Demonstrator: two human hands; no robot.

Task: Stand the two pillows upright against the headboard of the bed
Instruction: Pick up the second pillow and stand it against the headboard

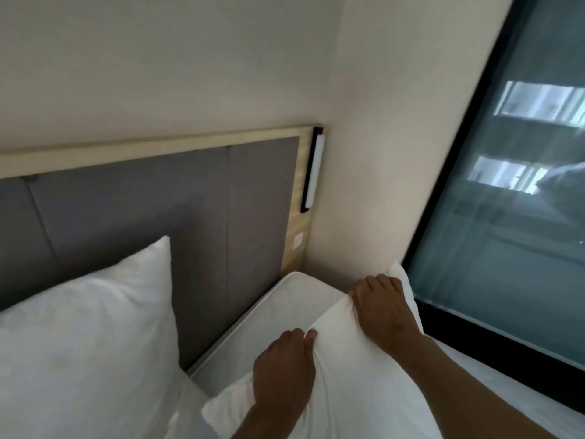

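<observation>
One white pillow stands upright at the left, leaning on the grey padded headboard. A second white pillow is held above the mattress at the lower right, a short way in front of the headboard. My left hand pinches its top edge near the middle. My right hand grips the same edge closer to its far corner, which sticks up beside the window. The pillow's lower part runs out of the frame.
The headboard has a light wooden frame with a black-and-white wall lamp and a small switch at its right end. A cream wall meets the bed's corner. A large dark-framed window runs along the right side.
</observation>
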